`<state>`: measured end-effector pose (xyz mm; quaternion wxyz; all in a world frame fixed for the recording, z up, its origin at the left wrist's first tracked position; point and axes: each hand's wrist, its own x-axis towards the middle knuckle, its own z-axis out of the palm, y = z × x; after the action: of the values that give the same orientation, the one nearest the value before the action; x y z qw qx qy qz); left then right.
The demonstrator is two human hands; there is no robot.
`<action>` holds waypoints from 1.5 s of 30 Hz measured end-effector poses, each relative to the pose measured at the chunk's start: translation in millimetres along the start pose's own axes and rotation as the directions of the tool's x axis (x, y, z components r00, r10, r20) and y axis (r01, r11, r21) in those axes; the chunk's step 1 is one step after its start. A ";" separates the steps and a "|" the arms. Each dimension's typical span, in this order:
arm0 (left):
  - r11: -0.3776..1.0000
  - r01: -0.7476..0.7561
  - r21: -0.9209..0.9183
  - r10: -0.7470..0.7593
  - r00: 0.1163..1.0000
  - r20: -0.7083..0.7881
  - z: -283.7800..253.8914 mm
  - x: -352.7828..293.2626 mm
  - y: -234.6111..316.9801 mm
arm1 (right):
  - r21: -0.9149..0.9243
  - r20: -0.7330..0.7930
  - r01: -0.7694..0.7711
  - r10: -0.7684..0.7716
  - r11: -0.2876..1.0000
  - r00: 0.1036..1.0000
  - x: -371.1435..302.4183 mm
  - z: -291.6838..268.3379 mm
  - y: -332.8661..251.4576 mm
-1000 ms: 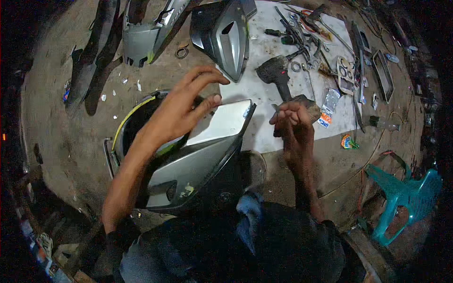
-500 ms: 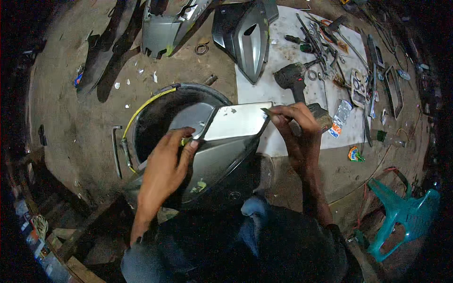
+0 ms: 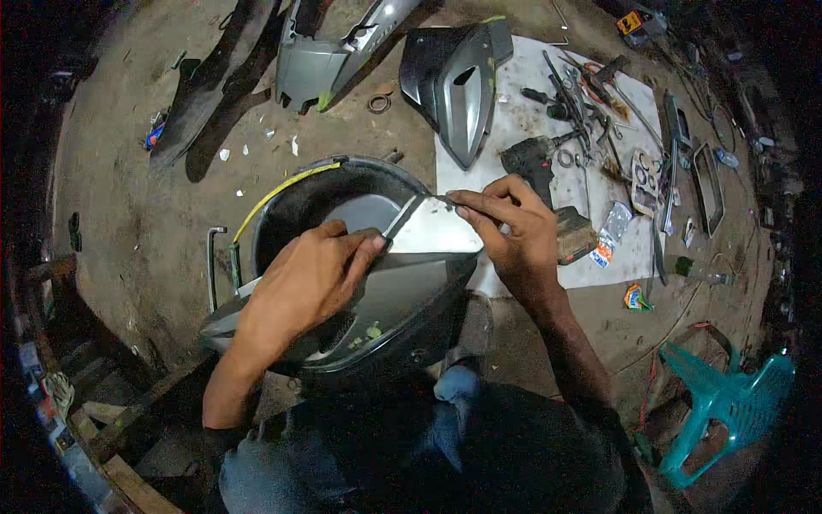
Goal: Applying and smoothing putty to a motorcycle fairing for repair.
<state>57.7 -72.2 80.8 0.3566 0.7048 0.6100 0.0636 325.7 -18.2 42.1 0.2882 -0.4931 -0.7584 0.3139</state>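
A grey and black motorcycle body panel point(image 3: 411, 278) lies tilted across a round black tub point(image 3: 287, 214) in front of me. Over the panel's upper right part is a glossy white sheet point(image 3: 441, 230), its left edge running as a narrow grey strip. My left hand point(image 3: 300, 278) rests over the panel, thumb and forefinger pinched at the sheet's lower left corner. On the other side, my right hand point(image 3: 512, 231) pinches the sheet's upper right edge between thumb and fingers. Its fingertips partly cover that edge.
A yellow strip point(image 3: 278, 190) curves along the tub's rim, beside an L-shaped wrench point(image 3: 212, 270). Beyond lies another grey panel point(image 3: 467, 98). A power tool point(image 3: 529, 158) and several hand tools lie on a white sheet of floor covering point(image 3: 527, 73). A teal plastic part point(image 3: 728, 394) sits at right.
My right hand has moved up and left along the white sheet, which now shows a smaller, more triangular face. My left hand has shifted right to the sheet's corner.
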 end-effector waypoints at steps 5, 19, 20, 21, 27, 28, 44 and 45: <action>0.999 -0.025 -0.045 0.034 0.974 0.223 -6.5 10.0 -0.3 | 0.002 0.034 0.010 -0.010 1.000 0.999 -4.6 -1.1 1.9; 0.930 -0.330 -0.160 0.366 0.858 0.361 -61.1 112.1 -21.2 | 0.325 -0.226 -0.282 0.364 0.903 0.904 -13.7 9.1 0.3; 0.940 -0.340 -0.041 0.333 0.877 0.347 -61.8 120.3 -18.0 | 0.262 -0.278 -0.240 0.312 0.935 0.908 -13.2 8.7 1.7; 0.936 -0.344 0.077 0.302 0.896 0.326 -61.7 126.8 -15.3 | 0.196 -0.325 -0.199 0.255 0.960 0.911 -13.0 8.7 3.2; 0.904 -0.351 0.246 0.323 0.935 0.148 -29.6 130.1 -22.7 | 0.189 -0.354 -0.170 0.228 0.967 0.907 -12.0 7.9 12.3; 0.881 -0.359 0.309 0.368 0.929 0.033 -24.8 126.6 -23.3 | 0.160 -0.356 -0.166 0.214 0.973 0.910 -10.7 10.2 15.5; 0.891 -0.178 0.417 0.310 0.910 -0.274 14.8 96.2 -1.3 | 0.197 0.002 -0.259 0.264 0.945 0.964 9.4 -4.5 16.6; 0.892 -0.181 0.415 0.311 0.911 -0.272 14.6 96.3 -1.1 | 0.198 -0.005 -0.232 0.238 0.952 0.971 6.7 -4.1 17.9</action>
<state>88.3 8.7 36.2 0.0940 0.8120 0.5661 0.1068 336.5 -5.6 31.9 0.3068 -0.5535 -0.6555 0.4120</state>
